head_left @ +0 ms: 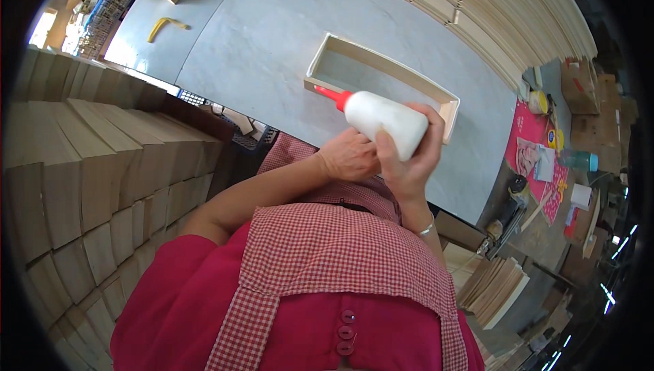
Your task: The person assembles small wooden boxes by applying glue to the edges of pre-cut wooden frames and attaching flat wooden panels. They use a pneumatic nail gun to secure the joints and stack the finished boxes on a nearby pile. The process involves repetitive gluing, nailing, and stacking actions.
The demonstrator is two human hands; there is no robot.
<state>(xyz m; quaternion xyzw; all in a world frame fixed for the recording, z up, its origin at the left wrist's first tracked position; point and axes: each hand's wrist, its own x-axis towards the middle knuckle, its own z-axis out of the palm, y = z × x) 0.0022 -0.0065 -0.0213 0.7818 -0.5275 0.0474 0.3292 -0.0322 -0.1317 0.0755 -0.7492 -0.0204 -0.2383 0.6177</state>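
A: Checked apron (327,255) over red shirt sits closest to cam, bottom centre. Both forearms rise from there to the hands.

B: Who's got the bottle?

A: Right hand (409,160). Fingers wrapped tight round the white glue bottle (385,122), thumb up its near side. Left hand (349,156) is just beside it, touching the bottle's base end, fingers curled; can't tell whether they grip or only steady.

B: Which way does it lie?

A: Long axis runs up-left, red nozzle (330,95) leading. Tip is right over the near-left corner of the open wooden frame (381,65), looks like touching or almost, can't tell which.

B: Frame orientation?

A: Long rectangle, flat on the grey table (259,24), long axis running from upper-left down to the right. So the near rail runs off rightward, passing behind the bottle and rt hand.

B: Room?

A: Bare tabletop beyond and left of frame. Stacked wooden boards (504,10) curve along the far edge, well apart. Cut wood blocks (88,167) piled on the left, below table level. Yellow strip (163,27) lies far up-left. Clutter on a red mat (528,139) off the rt end.
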